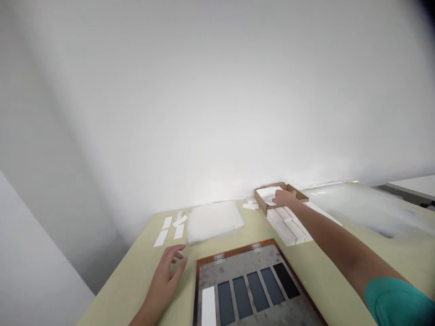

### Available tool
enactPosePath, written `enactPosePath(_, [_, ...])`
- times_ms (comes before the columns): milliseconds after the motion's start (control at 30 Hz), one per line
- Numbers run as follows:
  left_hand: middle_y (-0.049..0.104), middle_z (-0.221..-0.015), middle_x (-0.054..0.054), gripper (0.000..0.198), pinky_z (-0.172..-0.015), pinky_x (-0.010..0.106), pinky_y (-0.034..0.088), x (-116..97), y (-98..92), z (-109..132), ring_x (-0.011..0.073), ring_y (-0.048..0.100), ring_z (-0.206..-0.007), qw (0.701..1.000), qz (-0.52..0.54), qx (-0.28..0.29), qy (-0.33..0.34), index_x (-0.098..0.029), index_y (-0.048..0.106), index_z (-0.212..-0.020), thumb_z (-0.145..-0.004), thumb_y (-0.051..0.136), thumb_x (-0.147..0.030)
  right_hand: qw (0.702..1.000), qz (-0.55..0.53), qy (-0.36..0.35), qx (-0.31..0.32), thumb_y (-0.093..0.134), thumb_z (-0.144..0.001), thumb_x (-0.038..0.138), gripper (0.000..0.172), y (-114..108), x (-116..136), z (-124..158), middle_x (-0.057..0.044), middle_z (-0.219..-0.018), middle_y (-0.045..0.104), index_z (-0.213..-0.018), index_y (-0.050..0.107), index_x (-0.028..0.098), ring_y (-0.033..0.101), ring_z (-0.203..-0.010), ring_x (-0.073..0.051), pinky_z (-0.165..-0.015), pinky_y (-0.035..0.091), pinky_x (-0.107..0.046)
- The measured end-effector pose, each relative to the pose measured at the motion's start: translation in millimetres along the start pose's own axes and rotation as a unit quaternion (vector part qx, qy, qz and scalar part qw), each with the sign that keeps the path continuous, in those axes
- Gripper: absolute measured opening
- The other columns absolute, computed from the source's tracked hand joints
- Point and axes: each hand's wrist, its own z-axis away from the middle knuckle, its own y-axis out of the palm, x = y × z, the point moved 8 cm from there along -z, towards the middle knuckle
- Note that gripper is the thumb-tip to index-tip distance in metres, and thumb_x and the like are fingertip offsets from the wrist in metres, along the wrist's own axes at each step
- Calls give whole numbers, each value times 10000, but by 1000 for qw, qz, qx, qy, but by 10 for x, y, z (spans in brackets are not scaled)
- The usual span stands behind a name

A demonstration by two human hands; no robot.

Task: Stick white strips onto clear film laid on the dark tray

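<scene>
My right hand (pixel 284 198) reaches into a shallow cardboard box (pixel 263 203) at the back of the table. Its fingers are bent down onto white sheets (pixel 268 194) inside, and what they pinch, if anything, is hidden. My left hand (pixel 170 269) hovers beside the tray's left edge, fingers apart and curved, holding nothing. In front of me lies a wood-edged tray (pixel 238 260) with a grey plate and a row of rectangular slots. A white strip (pixel 208 305) fills the leftmost slot; the rightmost slot (pixel 286 280) looks black, the ones between dark blue-grey.
Several loose white strips (pixel 161 237) lie at the table's left. A stack in translucent plastic (pixel 215 222) stands behind the tray. White strips in rows (pixel 288 226) lie before the box. Plastic sheeting (pixel 367 210) covers the right side of the table (pixel 125 280). A wall closes off the back.
</scene>
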Motion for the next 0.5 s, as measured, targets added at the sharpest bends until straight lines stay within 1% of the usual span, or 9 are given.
enactPosePath(133, [658, -1202, 93, 394, -898, 426, 572, 16, 6, 10, 223, 663, -1009, 1000, 14, -7, 2, -185, 619, -1283, -1052, 577, -502, 999, 18, -37, 11, 673, -1017, 384, 378, -5, 91, 43, -110, -1339, 648, -1330, 630, 176, 675, -1134, -254, -952, 592, -468])
enactPosePath(267, [657, -1234, 96, 377, -915, 435, 580, 49, 0, 32, 227, 667, -1032, 999, 30, -19, -13, -186, 621, -1299, -1051, 602, -469, 998, 18, -58, 6, 673, -1017, 380, 378, -115, 160, 145, -105, -1340, 648, -1336, 626, 182, 674, -1137, -256, -950, 594, -477])
enactPosePath(367, [654, -1245, 98, 374, -893, 426, 595, 76, 3, 63, 226, 672, -1028, 998, 41, -22, -36, -185, 611, -1326, -1051, 616, -439, 998, 0, -57, -7, 673, -1017, 381, 384, -337, 143, 235, -107, -1344, 645, -1340, 623, 179, 674, -1140, -257, -953, 592, -478])
enactPosePath(500, [650, -1267, 101, 362, -864, 405, 611, 65, 25, 91, 221, 679, -1024, 996, 65, -25, -52, -183, 610, -1332, -1047, 634, -405, 997, -50, -57, -24, 671, -1018, 384, 391, -792, 104, 382, -107, -1346, 643, -1347, 618, 179, 674, -1138, -257, -951, 593, -478])
